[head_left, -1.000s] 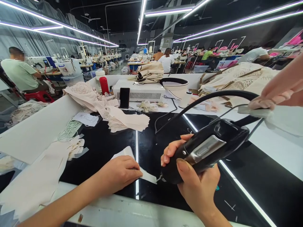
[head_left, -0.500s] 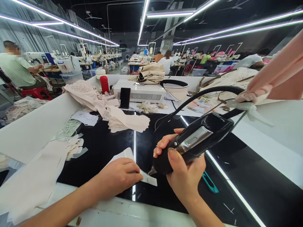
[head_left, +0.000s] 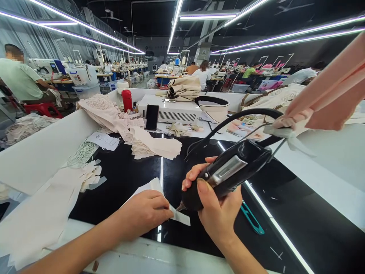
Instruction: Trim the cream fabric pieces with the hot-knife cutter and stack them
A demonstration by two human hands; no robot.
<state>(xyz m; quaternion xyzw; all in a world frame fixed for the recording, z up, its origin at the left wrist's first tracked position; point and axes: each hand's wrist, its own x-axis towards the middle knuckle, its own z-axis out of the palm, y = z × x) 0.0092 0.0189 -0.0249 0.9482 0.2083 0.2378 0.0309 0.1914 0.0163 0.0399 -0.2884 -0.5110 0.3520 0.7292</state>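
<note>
My right hand (head_left: 218, 201) is wrapped round a black handheld tool (head_left: 228, 171) with a silver plate on its side and a cable from its rear end. The tool's metal tip touches or nearly touches a white fabric strip (head_left: 182, 218). My left hand (head_left: 148, 211) pinches this fabric with closed fingers and rests on it, hiding its middle. Both hands are over the glossy black tabletop (head_left: 125, 179). Pink cloth (head_left: 322, 95) is knotted round the tool's cable at the upper right.
Cream fabric pieces (head_left: 156, 144) lie ahead, a fabric pile (head_left: 40, 205) at the left. A teal tool (head_left: 252, 219) lies right of my right hand. Behind stand a phone (head_left: 152, 117), a red bottle (head_left: 126, 100) and a white box (head_left: 171, 110). A person (head_left: 21, 80) sits far left.
My right hand and the black tool have shifted slightly left, with the tip still by the strip. The pink cloth and cable have swung left. My left hand has hardly moved.
</note>
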